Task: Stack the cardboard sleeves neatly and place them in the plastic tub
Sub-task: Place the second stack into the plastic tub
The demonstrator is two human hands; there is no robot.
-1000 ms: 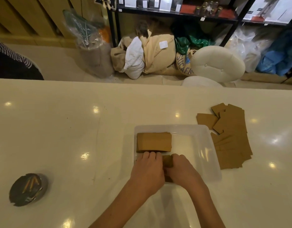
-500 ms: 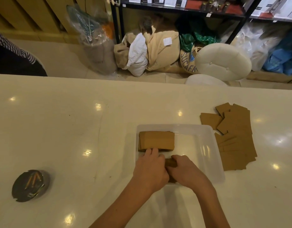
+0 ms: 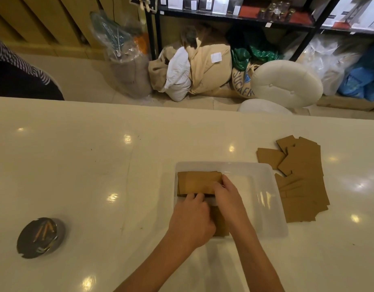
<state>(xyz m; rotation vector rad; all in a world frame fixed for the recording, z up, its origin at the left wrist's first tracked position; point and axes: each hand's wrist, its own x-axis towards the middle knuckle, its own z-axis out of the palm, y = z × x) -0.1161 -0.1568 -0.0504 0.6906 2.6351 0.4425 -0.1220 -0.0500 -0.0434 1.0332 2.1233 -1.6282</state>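
step: squaring sleeves already in the plastic tub (image 3: 266, 209), toward the worktop (image 3: 97, 175) near edge | far stack (image 3: 194, 182) at tub's far-left corner, near stack (image 3: 221, 225) between wrists | right grip (image 3: 228, 199) on far stack's right end, left grip (image 3: 190, 220) at its near edge; clasping or pressing, cannot tell | next: likely gather loose sleeves (image 3: 302, 186) right of tub, edges aligned.

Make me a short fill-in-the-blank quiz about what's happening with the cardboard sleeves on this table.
1. The left hand and the right hand both reach into the clear plastic ____.
2. The loose pile of sleeves lies on the table to the ____ of that container.
3. The stacked sleeves sit in its far ____ corner.
Missing words: tub; right; left.
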